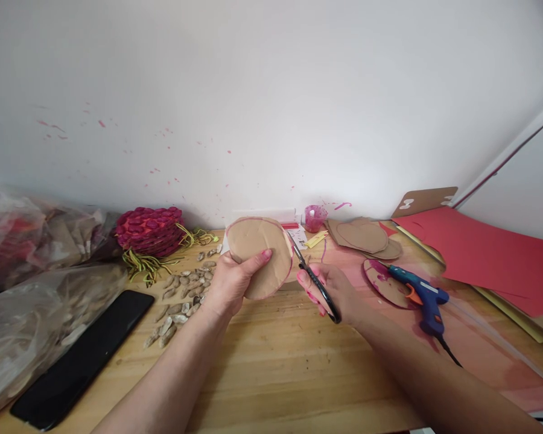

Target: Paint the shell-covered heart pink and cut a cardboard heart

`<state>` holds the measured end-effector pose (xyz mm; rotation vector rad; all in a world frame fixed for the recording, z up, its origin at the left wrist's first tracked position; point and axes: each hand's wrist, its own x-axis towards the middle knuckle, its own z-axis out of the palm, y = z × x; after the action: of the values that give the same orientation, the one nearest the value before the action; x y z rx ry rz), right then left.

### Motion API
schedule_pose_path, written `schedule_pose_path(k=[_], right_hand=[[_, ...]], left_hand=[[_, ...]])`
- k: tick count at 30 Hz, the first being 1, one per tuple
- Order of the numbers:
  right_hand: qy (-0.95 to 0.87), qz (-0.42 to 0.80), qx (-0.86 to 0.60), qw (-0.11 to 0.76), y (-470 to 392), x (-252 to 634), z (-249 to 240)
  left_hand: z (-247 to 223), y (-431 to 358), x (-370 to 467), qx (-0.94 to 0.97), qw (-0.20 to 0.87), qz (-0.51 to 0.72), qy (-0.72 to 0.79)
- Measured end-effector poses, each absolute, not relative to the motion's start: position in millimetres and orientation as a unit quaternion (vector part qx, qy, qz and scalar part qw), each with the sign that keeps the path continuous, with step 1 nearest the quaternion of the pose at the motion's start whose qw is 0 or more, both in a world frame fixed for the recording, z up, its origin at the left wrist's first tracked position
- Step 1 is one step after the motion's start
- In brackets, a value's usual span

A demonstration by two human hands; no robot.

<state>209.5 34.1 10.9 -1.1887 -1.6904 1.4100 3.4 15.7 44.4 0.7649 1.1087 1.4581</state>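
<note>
My left hand (235, 276) grips a round piece of brown cardboard (259, 238) by its lower edge, thumb on top and fingers hidden beneath. A purple-red line runs along the cardboard's rim. In my right hand (328, 286) is a pair of black-handled scissors (319, 288), its blades pointing up and left at the cardboard's right edge. Whether the blades are apart is hard to make out. Pink stains mark the fingertips of both hands. Several peanut shells (187, 286) lie on the wooden table (271, 374), left of my left hand.
A blue glue gun (419, 295) rests on a stained cardboard disc (380, 286) at right, its cord trailing down. Behind are cardboard pieces (362, 236), a pink cup (315, 218) and red sheets (493, 253). At left are a magenta bundle (149, 231), plastic bags (36, 325) and a black phone (84, 358).
</note>
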Motion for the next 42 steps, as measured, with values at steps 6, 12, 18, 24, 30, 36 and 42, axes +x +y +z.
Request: schedule_pose_path(k=[6, 12, 18, 24, 30, 36, 42], right_hand=[[-0.645, 0.521, -0.455, 0.325, 31, 206, 21], [-0.644, 0.514, -0.459, 0.331, 30, 205, 18], [-0.652, 0.5, -0.473, 0.317, 32, 208, 12], [-0.656, 0.499, -0.473, 0.31, 30, 207, 17], [-0.66, 0.49, -0.474, 0.315, 28, 205, 22], [-0.667, 0.471, -0.484, 0.315, 27, 203, 22], [-0.616, 0.532, -0.491, 0.31, 31, 204, 17]], left_hand=[[44, 17, 4, 0.32, 0.547, 0.614, 0.469], [44, 17, 5, 0.308, 0.549, 0.622, 0.466], [43, 17, 4, 0.303, 0.551, 0.624, 0.465], [44, 16, 4, 0.293, 0.549, 0.625, 0.471], [44, 17, 5, 0.282, 0.561, 0.619, 0.472], [44, 18, 6, 0.28, 0.561, 0.622, 0.469], [43, 17, 7, 0.276, 0.562, 0.627, 0.464]])
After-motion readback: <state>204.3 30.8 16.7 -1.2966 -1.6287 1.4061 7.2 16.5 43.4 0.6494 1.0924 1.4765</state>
